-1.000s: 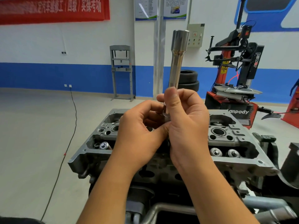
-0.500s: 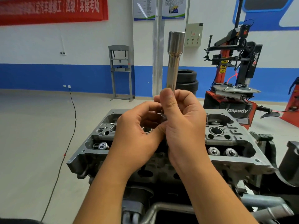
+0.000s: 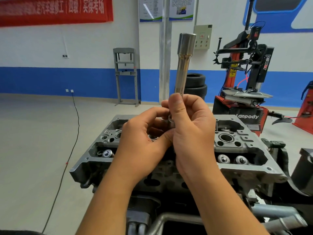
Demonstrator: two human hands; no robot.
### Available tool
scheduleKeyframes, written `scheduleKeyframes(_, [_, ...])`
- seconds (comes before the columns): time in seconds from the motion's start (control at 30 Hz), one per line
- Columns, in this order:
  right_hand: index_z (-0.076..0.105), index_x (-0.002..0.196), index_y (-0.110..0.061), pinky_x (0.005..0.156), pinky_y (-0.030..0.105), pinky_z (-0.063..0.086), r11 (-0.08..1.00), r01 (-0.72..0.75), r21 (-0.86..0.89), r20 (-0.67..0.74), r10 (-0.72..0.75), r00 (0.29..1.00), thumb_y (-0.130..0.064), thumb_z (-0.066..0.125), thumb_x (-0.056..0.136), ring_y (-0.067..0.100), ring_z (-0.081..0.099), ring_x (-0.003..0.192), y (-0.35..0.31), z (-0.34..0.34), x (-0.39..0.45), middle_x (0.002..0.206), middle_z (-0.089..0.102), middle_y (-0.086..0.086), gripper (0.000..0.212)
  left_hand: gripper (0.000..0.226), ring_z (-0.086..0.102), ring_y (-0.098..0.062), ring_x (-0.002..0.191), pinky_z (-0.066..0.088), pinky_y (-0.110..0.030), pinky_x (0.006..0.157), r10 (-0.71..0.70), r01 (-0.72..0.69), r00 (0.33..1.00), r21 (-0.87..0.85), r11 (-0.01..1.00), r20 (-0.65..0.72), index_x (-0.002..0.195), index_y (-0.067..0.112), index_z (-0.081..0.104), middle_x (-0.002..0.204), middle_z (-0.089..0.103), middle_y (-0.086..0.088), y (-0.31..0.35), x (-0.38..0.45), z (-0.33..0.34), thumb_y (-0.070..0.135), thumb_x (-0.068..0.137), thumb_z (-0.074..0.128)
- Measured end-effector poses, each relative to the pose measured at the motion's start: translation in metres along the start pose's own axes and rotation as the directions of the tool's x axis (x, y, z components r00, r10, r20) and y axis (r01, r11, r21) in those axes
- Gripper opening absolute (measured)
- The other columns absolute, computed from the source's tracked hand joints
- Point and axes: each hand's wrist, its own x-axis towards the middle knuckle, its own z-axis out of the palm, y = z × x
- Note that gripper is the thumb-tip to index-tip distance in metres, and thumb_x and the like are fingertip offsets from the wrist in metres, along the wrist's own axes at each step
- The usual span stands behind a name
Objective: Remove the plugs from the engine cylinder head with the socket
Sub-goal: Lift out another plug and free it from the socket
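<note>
Socket's point(image 3: 183, 65) lower end hidden within both hands' grip.

Auto workshop: tyre changer point(image 3: 249, 68), tyres point(image 3: 195, 85)

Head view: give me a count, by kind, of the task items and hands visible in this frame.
Hand: 2, left hand and right hand, both on the socket
Socket: 1, upright
Cylinder head: 1
Plugs clearly visible: 0, the socket's lower end is hidden by fingers
Total: 4
</note>
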Motion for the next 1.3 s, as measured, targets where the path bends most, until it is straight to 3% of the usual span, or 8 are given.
scheduleKeyframes(0.17, [0.071,0.091,-0.015,0.085,0.068,0.057,0.999,-0.028,-0.035,0.013,0.029,1.000,-0.052,0.058,0.089,0.025,0.069,0.088,-0.0015,0.0006,0.0022,0.093,0.074,0.006,0.040,0.030,0.075,-0.013,0.103,0.061,-0.026,0.085,0.006,-0.005,1.000,-0.027,1.000,0.029,0.120,0.036,0.069,0.107,0.078,0.011,-0.0001,0.0010,0.0015,0.023,0.094,0.064])
scheduleKeyframes(0.47, [0.068,0.091,-0.012,0.077,0.067,0.059,0.999,-0.043,-0.018,0.009,0.043,0.999,-0.049,0.068,0.084,0.034,0.071,0.082,-0.0015,0.0000,0.0002,0.093,0.073,0.014,0.038,0.029,0.076,-0.014,0.091,0.062,-0.026,0.072,0.013,-0.014,0.999,-0.005,1.000,-0.040,0.117,0.033,0.072,0.098,0.078,0.010,-0.0027,0.0004,0.0030,0.019,0.091,0.076])
scheduleKeyframes(0.63, [0.073,0.090,-0.015,0.093,0.058,0.058,0.996,-0.020,-0.089,0.012,0.021,1.000,-0.057,0.056,0.091,0.024,0.071,0.091,0.0002,0.0003,0.0027,0.089,0.074,0.001,0.046,0.023,0.075,-0.018,0.104,0.062,-0.038,0.087,0.048,-0.048,0.998,-0.008,0.999,0.035,0.119,0.025,0.072,0.106,0.078,0.006,-0.0014,0.0007,0.0063,0.019,0.100,0.060])
scheduleKeyframes(0.73, [0.070,0.091,-0.018,0.085,0.047,0.063,0.999,-0.046,-0.015,0.015,0.046,0.999,-0.053,0.067,0.087,0.019,0.071,0.083,0.0012,-0.0003,0.0027,0.088,0.074,0.005,0.036,0.023,0.077,-0.012,0.098,0.063,-0.029,0.081,0.028,-0.029,0.999,-0.035,0.999,-0.029,0.118,0.027,0.073,0.103,0.079,0.009,-0.0035,0.0005,0.0059,0.019,0.096,0.070])
scheduleKeyframes(0.83, [0.066,0.089,-0.019,0.080,0.063,0.061,1.000,-0.020,-0.021,0.013,0.021,1.000,-0.055,0.073,0.078,0.025,0.068,0.079,0.0003,-0.0001,0.0011,0.092,0.071,0.017,0.038,0.025,0.077,-0.012,0.090,0.062,-0.025,0.071,0.024,-0.023,0.996,0.006,1.000,-0.083,0.115,0.028,0.076,0.097,0.079,0.010,-0.0051,-0.0001,0.0084,0.018,0.092,0.079])
scheduleKeyframes(1.03, [0.071,0.086,-0.014,0.089,0.050,0.060,0.996,0.001,-0.088,-0.008,-0.001,1.000,-0.054,0.053,0.095,0.020,0.070,0.088,0.0023,-0.0006,0.0047,0.090,0.074,0.004,0.044,0.023,0.075,-0.018,0.104,0.063,-0.036,0.087,0.065,-0.064,0.998,-0.041,0.997,0.014,0.116,0.032,0.073,0.105,0.078,0.008,-0.0010,0.0000,0.0069,0.022,0.103,0.057])
scheduleKeyframes(1.17, [0.070,0.087,-0.017,0.082,0.048,0.061,0.999,-0.034,0.000,0.012,0.034,0.999,-0.052,0.066,0.088,0.020,0.069,0.081,0.0021,-0.0009,0.0036,0.087,0.073,0.004,0.035,0.020,0.077,-0.010,0.095,0.064,-0.030,0.079,0.042,-0.044,0.997,-0.027,0.999,-0.069,0.114,0.033,0.073,0.100,0.079,0.012,-0.0021,-0.0015,0.0082,0.022,0.097,0.072])
scheduleKeyframes(1.3, [0.068,0.091,-0.011,0.076,0.044,0.060,0.998,0.018,-0.064,0.016,-0.017,1.000,-0.058,0.067,0.079,0.016,0.066,0.076,0.0008,-0.0006,0.0024,0.085,0.071,0.002,0.048,0.020,0.077,-0.013,0.096,0.065,-0.037,0.080,0.045,-0.046,0.997,-0.013,0.999,-0.069,0.117,0.026,0.077,0.102,0.080,0.008,-0.0030,-0.0002,0.0074,0.021,0.099,0.071])
